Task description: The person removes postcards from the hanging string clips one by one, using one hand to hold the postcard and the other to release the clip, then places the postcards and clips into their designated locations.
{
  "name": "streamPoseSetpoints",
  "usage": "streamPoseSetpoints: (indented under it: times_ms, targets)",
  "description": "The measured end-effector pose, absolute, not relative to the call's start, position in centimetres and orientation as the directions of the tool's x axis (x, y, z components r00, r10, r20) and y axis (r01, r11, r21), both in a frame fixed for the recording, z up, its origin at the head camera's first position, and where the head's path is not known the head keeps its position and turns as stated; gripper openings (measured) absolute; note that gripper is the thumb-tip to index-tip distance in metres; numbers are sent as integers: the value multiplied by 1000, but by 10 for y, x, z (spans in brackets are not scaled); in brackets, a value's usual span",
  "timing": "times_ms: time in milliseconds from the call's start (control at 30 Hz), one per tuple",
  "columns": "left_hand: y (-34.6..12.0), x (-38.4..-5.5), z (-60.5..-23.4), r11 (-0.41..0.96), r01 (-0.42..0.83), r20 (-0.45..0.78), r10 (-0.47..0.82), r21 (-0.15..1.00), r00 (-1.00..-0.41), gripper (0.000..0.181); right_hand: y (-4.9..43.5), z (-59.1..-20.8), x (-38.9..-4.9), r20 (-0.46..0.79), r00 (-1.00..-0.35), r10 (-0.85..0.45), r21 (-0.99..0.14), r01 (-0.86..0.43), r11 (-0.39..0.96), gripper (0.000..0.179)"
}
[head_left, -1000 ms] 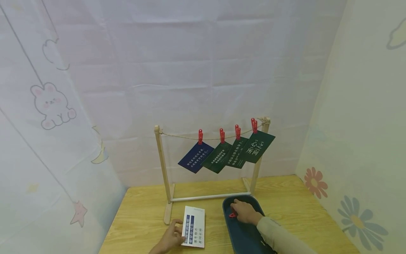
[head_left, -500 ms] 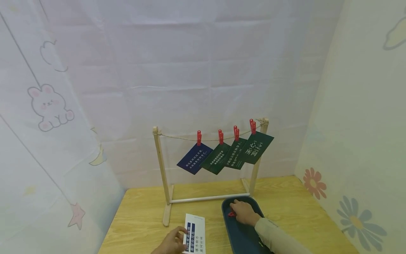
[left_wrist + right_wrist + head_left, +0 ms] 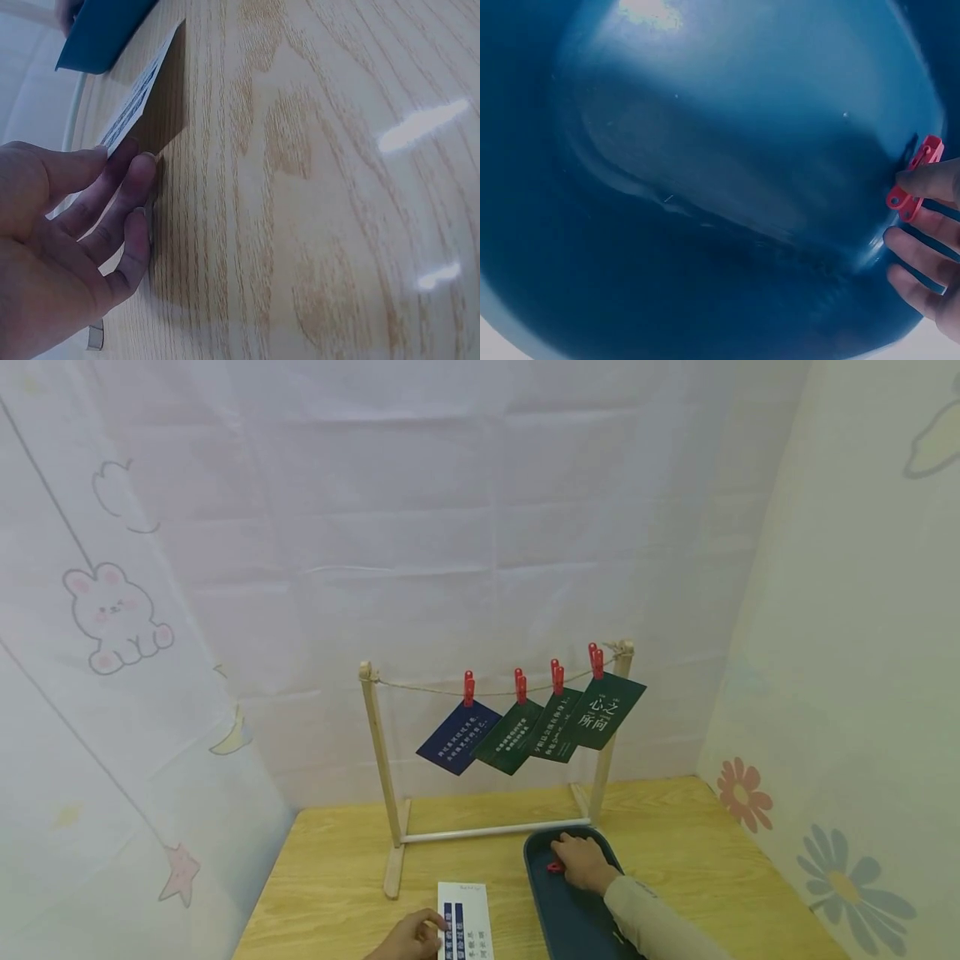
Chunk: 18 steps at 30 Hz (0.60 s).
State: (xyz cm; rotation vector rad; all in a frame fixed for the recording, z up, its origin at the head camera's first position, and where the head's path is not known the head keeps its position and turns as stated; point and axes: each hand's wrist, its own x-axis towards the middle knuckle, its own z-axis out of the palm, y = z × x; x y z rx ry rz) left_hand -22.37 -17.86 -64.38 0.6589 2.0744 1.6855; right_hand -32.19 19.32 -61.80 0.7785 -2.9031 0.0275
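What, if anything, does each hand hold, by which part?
Left hand: white rectangular printed card, pinched at its left edge. Right hand: red plastic clothespin, pinched around its middle.

A pale, creased cloth (image 3: 420,527) hangs behind the desk (image 3: 337,852). The desk is yellow wood with wavy lines, and bright spots of light (image 3: 424,126) shine on it in the left wrist view. On the left wall (image 3: 45,710), a white bunny (image 3: 116,618) with pink ears sits under a long line. A pink star (image 3: 180,872) and a yellow moon (image 3: 235,735) are lower down. On the right wall (image 3: 847,652), a red flower (image 3: 742,793) is near a bigger blue-gray flower (image 3: 821,872).
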Motion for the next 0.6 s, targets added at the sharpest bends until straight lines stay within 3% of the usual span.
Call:
streamPoseSetpoints:
  times_ms: [600]
  targets:
    - [-178,-224,-649,195,52,-67,556,979,-829,24,193,-627,-326,175,-877,-448,39,-448,893,27]
